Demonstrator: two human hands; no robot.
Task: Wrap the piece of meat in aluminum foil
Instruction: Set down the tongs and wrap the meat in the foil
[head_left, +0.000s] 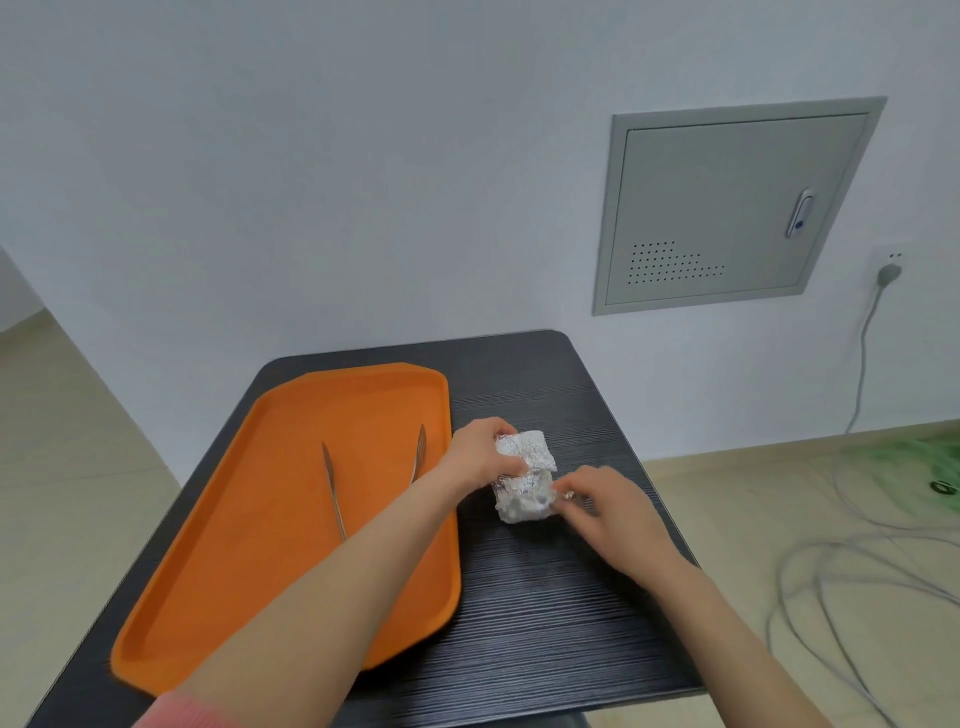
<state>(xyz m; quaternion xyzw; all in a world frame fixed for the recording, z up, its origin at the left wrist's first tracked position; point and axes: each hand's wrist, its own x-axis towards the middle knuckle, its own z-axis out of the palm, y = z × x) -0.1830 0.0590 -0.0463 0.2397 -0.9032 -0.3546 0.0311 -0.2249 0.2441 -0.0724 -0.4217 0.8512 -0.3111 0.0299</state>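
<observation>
A crumpled aluminum foil packet (525, 475) lies on the dark table (545, 597), just right of the orange tray. The meat is hidden inside the foil. My left hand (480, 454) grips the packet's upper left part, fingers curled over the foil. My right hand (608, 506) pinches the foil at the packet's lower right edge. Both forearms reach in from the bottom of the view.
An orange tray (249, 545) sits on the table's left half, with metal tongs (332, 488) lying on it. The table's right edge runs close to my right hand. Cables trail on the floor at right, under a grey wall panel (727, 208).
</observation>
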